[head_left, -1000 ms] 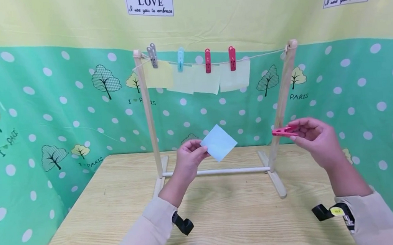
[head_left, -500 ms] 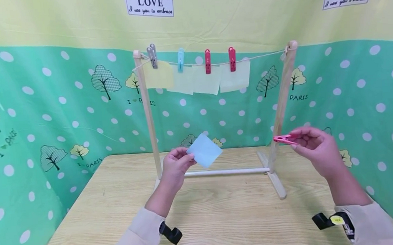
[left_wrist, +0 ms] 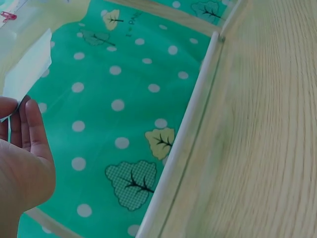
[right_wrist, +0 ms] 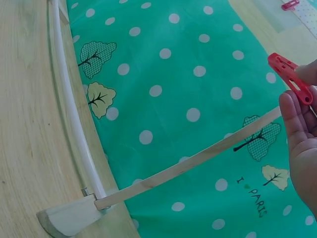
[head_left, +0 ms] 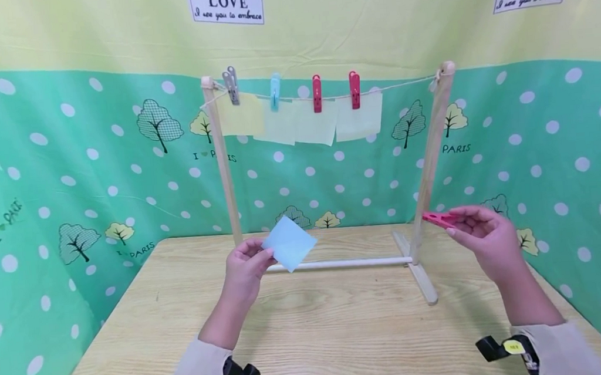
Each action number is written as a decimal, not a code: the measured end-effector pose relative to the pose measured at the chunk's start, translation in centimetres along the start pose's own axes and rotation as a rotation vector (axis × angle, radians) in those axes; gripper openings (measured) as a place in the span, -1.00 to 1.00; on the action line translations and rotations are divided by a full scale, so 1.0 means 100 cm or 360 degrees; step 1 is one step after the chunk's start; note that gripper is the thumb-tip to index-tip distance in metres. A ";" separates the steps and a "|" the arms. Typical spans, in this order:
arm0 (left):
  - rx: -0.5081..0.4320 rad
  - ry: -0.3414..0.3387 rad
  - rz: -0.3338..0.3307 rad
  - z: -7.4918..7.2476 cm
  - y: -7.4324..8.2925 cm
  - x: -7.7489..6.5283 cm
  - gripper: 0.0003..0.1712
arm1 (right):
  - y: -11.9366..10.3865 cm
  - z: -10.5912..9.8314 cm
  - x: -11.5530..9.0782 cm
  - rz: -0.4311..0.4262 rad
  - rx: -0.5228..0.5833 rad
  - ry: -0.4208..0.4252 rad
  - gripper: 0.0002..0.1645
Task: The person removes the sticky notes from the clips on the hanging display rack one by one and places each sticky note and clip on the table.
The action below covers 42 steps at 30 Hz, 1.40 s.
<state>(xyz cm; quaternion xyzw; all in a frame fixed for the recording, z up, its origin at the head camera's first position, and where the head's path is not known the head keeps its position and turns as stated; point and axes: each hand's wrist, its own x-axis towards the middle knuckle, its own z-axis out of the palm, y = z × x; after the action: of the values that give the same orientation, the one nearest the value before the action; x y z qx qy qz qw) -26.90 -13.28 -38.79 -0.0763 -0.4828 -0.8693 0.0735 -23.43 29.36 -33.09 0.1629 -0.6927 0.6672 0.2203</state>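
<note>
My left hand (head_left: 243, 271) pinches a square light-blue paper (head_left: 289, 244) by one corner, above the table and in front of the rack's left side. In the left wrist view the same paper (left_wrist: 28, 67) looks pale and slants up from the fingertips. Over on the right, my right hand (head_left: 487, 240) grips a red clothespin (head_left: 439, 219) between thumb and fingers, close to the right post. The right wrist view shows this clothespin (right_wrist: 290, 78) with its tip pointing away from the hand. Paper and clothespin are well apart.
A wooden rack with a right post (head_left: 432, 153) and left post (head_left: 223, 176) carries a string (head_left: 403, 84). Several papers hang there under a grey clothespin (head_left: 231, 86), a blue one (head_left: 275, 92) and two red ones. A white bar (head_left: 349, 263) joins the feet on the table (head_left: 344, 337).
My left hand has moved left and down with the blue paper. My right hand has lowered slightly, still holding the red clothespin. The hanging papers stay as they were.
</note>
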 end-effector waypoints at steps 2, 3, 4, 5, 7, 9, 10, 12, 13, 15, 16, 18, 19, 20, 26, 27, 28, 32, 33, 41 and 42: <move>0.0024 0.0018 0.0009 -0.006 0.002 -0.003 -0.68 | 0.003 -0.001 -0.002 0.0011 0.0022 0.0005 -0.64; 0.0032 0.0031 0.0015 -0.009 0.003 -0.004 -0.67 | 0.004 -0.002 -0.003 0.0016 0.0024 0.0009 -0.64; 0.0037 0.0041 0.0022 -0.012 0.004 -0.004 -0.66 | 0.005 -0.003 -0.004 0.0017 0.0024 0.0014 -0.64; 0.0040 0.0054 0.0029 -0.016 0.005 -0.005 -0.66 | 0.006 -0.004 -0.005 0.0021 0.0029 0.0023 -0.65; 0.0041 0.0077 0.0047 -0.022 0.007 -0.006 -0.65 | 0.010 -0.006 -0.006 0.0025 0.0046 0.0026 -0.65; 0.0030 0.0102 0.0064 -0.028 0.009 -0.007 -0.64 | 0.012 -0.008 -0.008 0.0020 0.0082 0.0036 -0.65; 0.0023 0.0112 0.0070 -0.031 0.010 -0.008 -0.64 | 0.014 -0.009 -0.009 0.0016 0.0098 0.0041 -0.65; 0.0009 0.0121 0.0078 -0.035 0.013 -0.010 -0.65 | 0.016 -0.011 -0.011 0.0013 0.0136 0.0060 -0.63; -0.0003 0.0125 0.0083 -0.037 0.014 -0.010 -0.65 | 0.018 -0.013 -0.012 0.0014 0.0147 0.0074 -0.63; -0.0023 0.0138 0.0100 -0.041 0.016 -0.012 -0.65 | 0.020 -0.015 -0.014 0.0021 0.0149 0.0106 -0.61; -0.0033 0.0144 0.0111 -0.044 0.017 -0.012 -0.65 | 0.022 -0.017 -0.015 0.0026 0.0149 0.0118 -0.60; -0.0051 0.0159 0.0134 -0.048 0.020 -0.014 -0.65 | 0.024 -0.020 -0.017 0.0044 0.0148 0.0134 -0.59; -0.0065 0.0170 0.0146 -0.051 0.021 -0.014 -0.65 | 0.026 -0.021 -0.018 0.0058 0.0146 0.0142 -0.59; -0.0081 0.0184 0.0153 -0.053 0.022 -0.015 -0.65 | 0.027 -0.023 -0.019 0.0073 0.0144 0.0150 -0.58; -0.0133 0.0307 0.0154 -0.069 0.029 -0.016 -0.66 | 0.035 -0.033 -0.024 0.0183 0.0167 0.0215 -0.53; -0.0130 0.0324 0.0152 -0.072 0.030 -0.016 -0.67 | 0.037 -0.035 -0.024 0.0196 0.0174 0.0228 -0.52; -0.0121 0.0341 0.0150 -0.074 0.031 -0.016 -0.69 | 0.038 -0.036 -0.025 0.0211 0.0175 0.0247 -0.51; -0.0103 0.0415 0.0144 -0.083 0.034 -0.017 -0.72 | 0.043 -0.041 -0.028 0.0252 0.0167 0.0289 -0.48; -0.0101 0.0443 0.0145 -0.086 0.035 -0.017 -0.72 | 0.044 -0.042 -0.028 0.0265 0.0164 0.0299 -0.47; -0.0100 0.0650 0.0130 -0.107 0.043 -0.019 -0.69 | 0.056 -0.051 -0.035 0.0339 0.0127 0.0329 -0.50; -0.0106 0.0668 0.0128 -0.110 0.045 -0.019 -0.69 | 0.057 -0.052 -0.035 0.0334 0.0118 0.0332 -0.50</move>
<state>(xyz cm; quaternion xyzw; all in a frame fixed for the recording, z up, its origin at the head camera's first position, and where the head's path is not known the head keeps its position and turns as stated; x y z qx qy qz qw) -24.80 -24.86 -41.24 0.0850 -0.4245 -0.8779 0.2045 -22.97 34.66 -39.73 0.0275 -0.6541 0.7250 0.2139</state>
